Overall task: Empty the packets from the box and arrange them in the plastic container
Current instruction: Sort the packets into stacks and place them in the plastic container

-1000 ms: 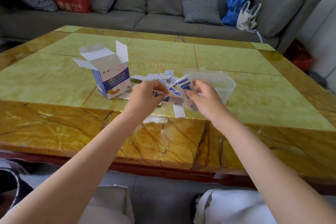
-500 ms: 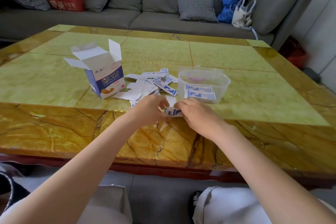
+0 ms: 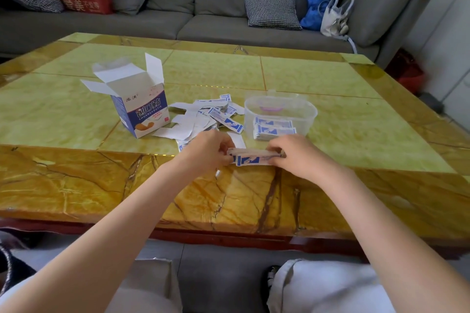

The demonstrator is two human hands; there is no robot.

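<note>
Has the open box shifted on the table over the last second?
No. The box stands at the same tile seam, left of the loose packets; only the camera moved.

Both hands' fingertips hidden behind the held packets (image 3: pixel 255 157)

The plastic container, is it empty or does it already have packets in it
Partly filled. Through the clear wall of the plastic container, a small stack of blue and white packets lies at its near side; the rest looks bare.

Both bare forearms reach forward and converge; the left hand (image 3: pixel 207 151) and right hand (image 3: pixel 296 156) curl their fingers, pinching opposite ends of a small stack of white-and-blue paper packets (image 3: pixel 254 157).
</note>
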